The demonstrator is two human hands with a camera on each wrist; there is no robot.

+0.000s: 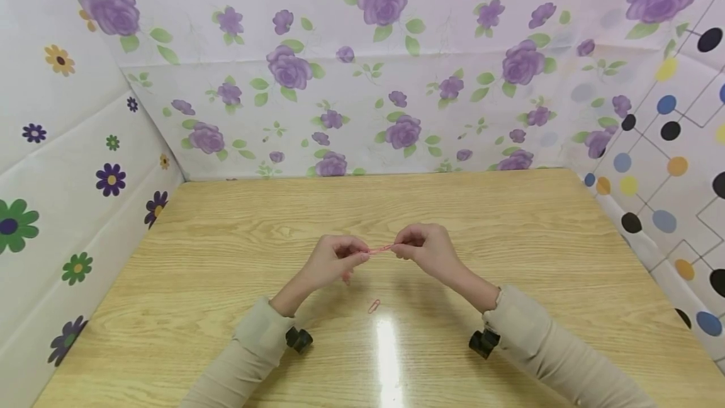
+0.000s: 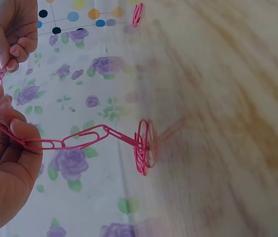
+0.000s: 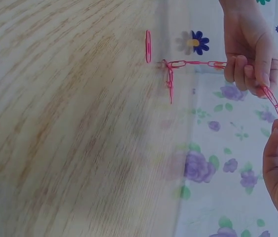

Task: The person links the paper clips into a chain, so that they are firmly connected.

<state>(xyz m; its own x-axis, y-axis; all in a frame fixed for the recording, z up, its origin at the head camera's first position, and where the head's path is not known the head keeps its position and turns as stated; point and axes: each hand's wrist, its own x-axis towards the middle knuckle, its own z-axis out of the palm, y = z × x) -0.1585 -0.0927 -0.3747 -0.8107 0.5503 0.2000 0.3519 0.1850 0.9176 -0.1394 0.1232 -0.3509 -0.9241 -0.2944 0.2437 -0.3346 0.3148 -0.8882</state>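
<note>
A chain of pink paper clips is stretched between the two hands, held above the table. My left hand pinches it between thumb and fingers. From under that hand the rest of the chain hangs down, its far end bunched on the tabletop. My right hand pinches the other end at its fingertips; the right wrist view shows linked clips spanning the short gap between the hands. One loose pink paper clip lies on the table below and between the hands.
The wooden table has a bright light reflection near its front. A purple-flowered cloth stands behind it, with patterned cloths at the left and right. Each wrist wears a small black camera.
</note>
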